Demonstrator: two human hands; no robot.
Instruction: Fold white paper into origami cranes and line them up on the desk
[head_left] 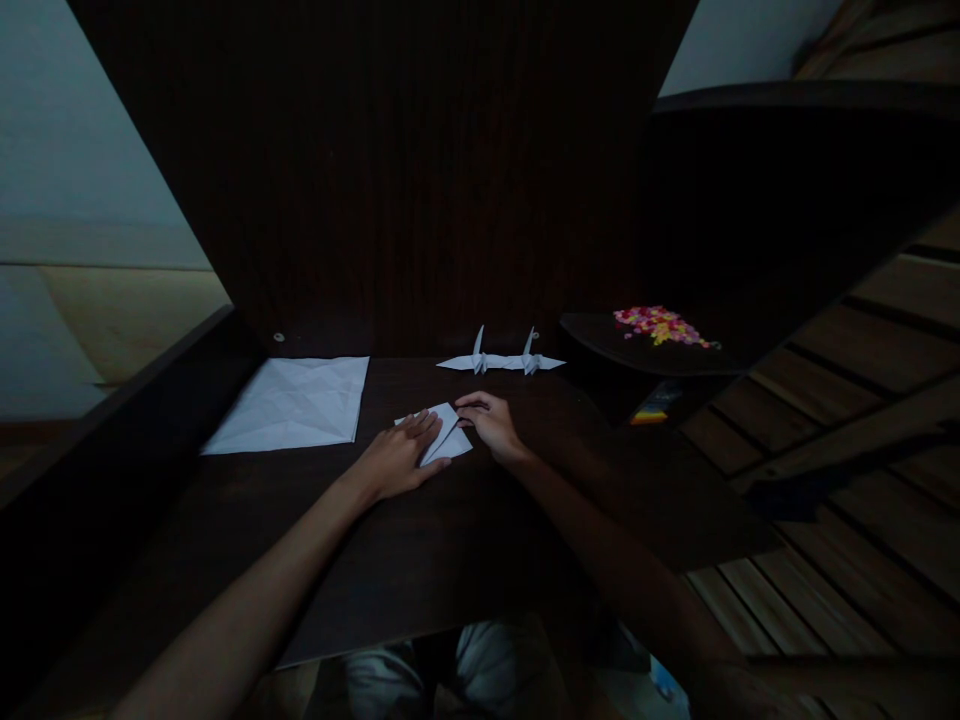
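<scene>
Head cam: folded white paper (pixel 453 445) on dark desk (pixel 420 560), betw. both hands. L hand (pixel 405 456) lies flat on it from approx. 8 o'clock, not gripping. R hand (pixel 492 424) at 3 o'clock, fingertips at its edge; can't tell if pinching. White sheet (pixel 296 405) at 10; 2 paper cranes (pixel 480 362) at 1.

Furniture: dark brown wooden table (pixel 420 570), tall flat wooden back panel (pixel 420 170), low dark side panel (pixel 127 470) at left.
Left wall: plain pale blue-grey wall (pixel 82 130).
Right side: small dark curved-edge shelf (pixel 596 333); brown wooden planks (pixel 847 320), dark gaps.
Light: dim, deep shadows.
</scene>
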